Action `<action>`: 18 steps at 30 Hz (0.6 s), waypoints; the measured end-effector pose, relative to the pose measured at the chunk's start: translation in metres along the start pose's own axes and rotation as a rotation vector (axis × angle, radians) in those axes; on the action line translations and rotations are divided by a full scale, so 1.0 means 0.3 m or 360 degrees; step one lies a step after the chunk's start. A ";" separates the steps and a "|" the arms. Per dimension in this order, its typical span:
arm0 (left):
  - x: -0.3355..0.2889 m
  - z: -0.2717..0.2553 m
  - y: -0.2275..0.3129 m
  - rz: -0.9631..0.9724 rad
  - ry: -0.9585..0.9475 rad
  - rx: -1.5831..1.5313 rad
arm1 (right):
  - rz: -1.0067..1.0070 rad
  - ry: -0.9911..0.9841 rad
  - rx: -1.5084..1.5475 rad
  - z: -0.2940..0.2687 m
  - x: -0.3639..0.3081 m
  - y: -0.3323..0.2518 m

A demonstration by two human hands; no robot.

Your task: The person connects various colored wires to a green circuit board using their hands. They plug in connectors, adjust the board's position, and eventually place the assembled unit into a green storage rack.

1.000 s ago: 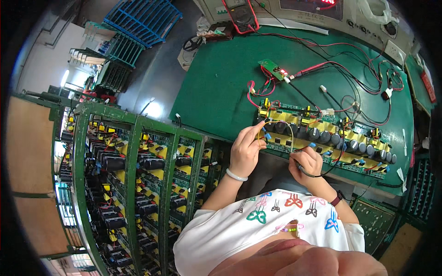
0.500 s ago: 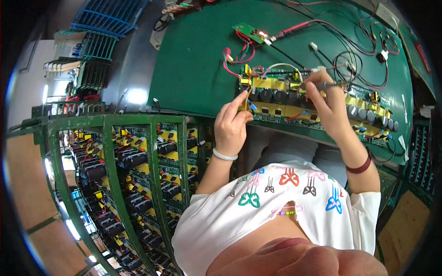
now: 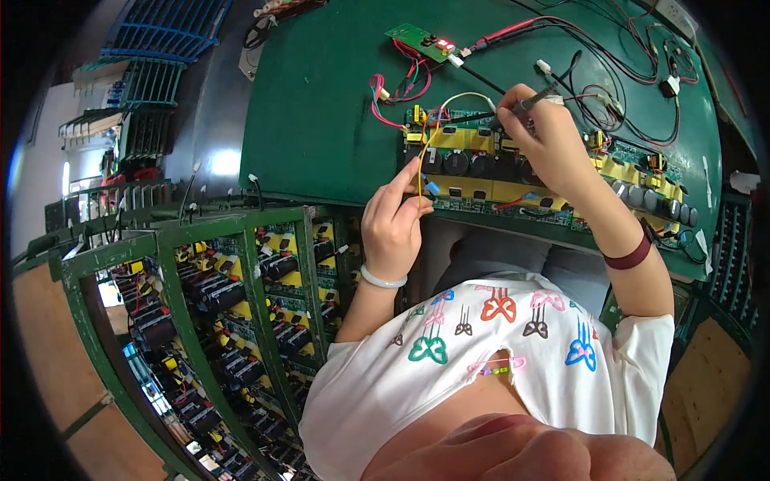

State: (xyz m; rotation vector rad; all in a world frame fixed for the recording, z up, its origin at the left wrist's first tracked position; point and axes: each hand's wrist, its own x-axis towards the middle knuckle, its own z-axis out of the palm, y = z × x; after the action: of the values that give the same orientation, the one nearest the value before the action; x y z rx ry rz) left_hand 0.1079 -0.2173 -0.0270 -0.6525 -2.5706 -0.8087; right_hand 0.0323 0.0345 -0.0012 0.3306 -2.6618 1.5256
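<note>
A long green circuit board (image 3: 481,191) with yellow-taped parts and black round capacitors lies along the bench's near edge. At its left end my left hand (image 3: 393,224) has its fingers curled, with a thin yellow wire (image 3: 426,144) running down between index finger and thumb. The exact grip is partly hidden. My right hand (image 3: 541,132) is closed round a dark, slim, pen-like tool (image 3: 531,102), held slanted over the board's upper edge. The tool's thin dark end points left, near a white wire (image 3: 473,94) that arches above the board.
A small green board (image 3: 417,40) with a lit red display lies on the green bench (image 3: 321,104), joined to red and black cables (image 3: 561,26). A white connector (image 3: 543,66) is nearby. At left, a green metal rack (image 3: 168,264) holds several similar boards.
My right hand has shifted up and left relative to the board, and the tool now slants over its upper edge. My left hand stays at the board's left end. The whole view has shifted slightly.
</note>
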 end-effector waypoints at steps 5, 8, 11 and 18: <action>-0.002 0.000 -0.002 -0.0011 -0.0012 -0.0014 | 0.0044 0.0013 -0.0013 0.012 0.025 0.013; -0.002 0.003 -0.007 -0.0010 -0.0014 -0.0025 | 0.0048 0.0013 -0.0016 0.014 0.028 0.015; -0.005 0.005 -0.007 -0.0013 -0.0013 -0.0039 | 0.0074 0.0011 -0.0056 0.011 0.027 0.007; -0.001 0.000 -0.001 -0.0020 -0.0023 -0.0070 | 0.0051 0.0020 -0.0052 0.014 0.025 0.012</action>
State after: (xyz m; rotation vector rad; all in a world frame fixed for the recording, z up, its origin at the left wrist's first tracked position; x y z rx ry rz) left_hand 0.1080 -0.2177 -0.0274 -0.6579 -2.5793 -0.8698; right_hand 0.0245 0.0315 -0.0052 0.2768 -2.6921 1.4859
